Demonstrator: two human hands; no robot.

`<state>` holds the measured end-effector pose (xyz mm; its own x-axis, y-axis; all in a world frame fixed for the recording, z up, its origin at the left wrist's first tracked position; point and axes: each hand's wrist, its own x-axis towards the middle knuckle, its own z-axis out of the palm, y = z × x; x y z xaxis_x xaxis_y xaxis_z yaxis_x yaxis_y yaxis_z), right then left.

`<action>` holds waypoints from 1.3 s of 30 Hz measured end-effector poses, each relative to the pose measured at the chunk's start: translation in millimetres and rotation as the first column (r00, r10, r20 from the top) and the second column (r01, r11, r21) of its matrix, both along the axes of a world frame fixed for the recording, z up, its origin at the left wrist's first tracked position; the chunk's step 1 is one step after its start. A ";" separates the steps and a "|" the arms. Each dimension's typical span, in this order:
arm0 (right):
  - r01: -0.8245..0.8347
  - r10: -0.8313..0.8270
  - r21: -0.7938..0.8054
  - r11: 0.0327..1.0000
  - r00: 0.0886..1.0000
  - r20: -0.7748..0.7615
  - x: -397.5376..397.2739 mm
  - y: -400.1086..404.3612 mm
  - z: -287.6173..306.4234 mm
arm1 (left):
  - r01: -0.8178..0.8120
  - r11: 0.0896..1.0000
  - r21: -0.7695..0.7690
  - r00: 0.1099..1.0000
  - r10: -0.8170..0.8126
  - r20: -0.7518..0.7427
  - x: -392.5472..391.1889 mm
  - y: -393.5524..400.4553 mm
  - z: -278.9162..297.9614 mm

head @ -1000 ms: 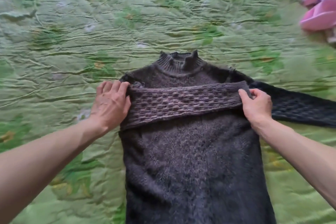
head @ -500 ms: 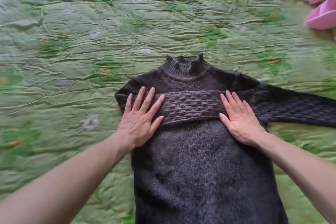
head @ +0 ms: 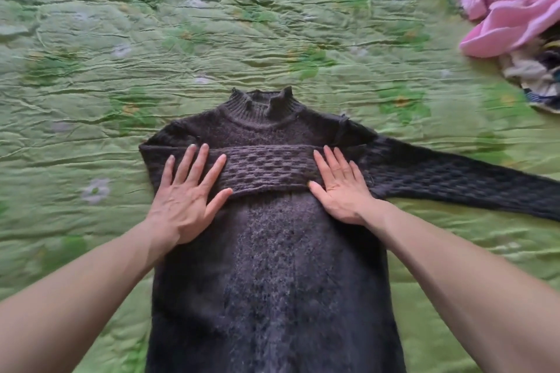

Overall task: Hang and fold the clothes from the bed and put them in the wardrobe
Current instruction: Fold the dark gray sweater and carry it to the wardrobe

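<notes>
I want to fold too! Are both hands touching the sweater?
Touching. The head view shows the left hand and right hand pressed flat on the sweater.

Sweater (head: 272, 266): dark charcoal-brown knit, honeycomb-patterned sleeves. Bedspread (head: 212, 24): green, floral print. Garment pile (head: 509, 3): pink, possibly striped item beneath.

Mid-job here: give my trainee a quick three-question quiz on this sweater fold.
1. True or false: both sleeves of the dark grey knitted sweater are folded across its chest.
2. What are the left hand and right hand doing?
3. Which corner of the green quilted bedspread holds the crumpled pink garment?

Key
1. False; the right-side sleeve lies stretched out.
2. Pressing flat on the folded sleeve.
3. Upper right.
</notes>
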<state>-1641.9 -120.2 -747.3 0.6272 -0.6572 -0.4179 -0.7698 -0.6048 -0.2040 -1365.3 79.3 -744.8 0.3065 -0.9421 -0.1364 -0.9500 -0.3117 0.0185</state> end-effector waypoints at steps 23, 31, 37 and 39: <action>0.704 -0.703 -0.143 0.696 0.708 0.067 -402.4 -136.6 23.4 | 0.131 0.991 -0.008 0.987 -0.131 -0.098 -311.0 -192.5 -12.0; 0.887 -0.794 -0.022 0.462 0.424 0.436 -402.1 -145.1 42.6 | 0.133 0.986 0.098 0.981 -0.118 -0.152 -309.0 -193.9 1.3; 0.937 -0.722 -0.032 0.349 0.290 0.628 -357.0 -127.1 69.9 | 0.163 0.975 0.148 0.959 -0.121 -0.257 -305.4 -190.3 29.7; 0.913 -0.665 -0.060 0.403 0.337 0.667 -331.6 -117.3 78.4 | 0.173 0.985 0.020 0.951 -0.162 -0.263 -305.9 -185.2 38.9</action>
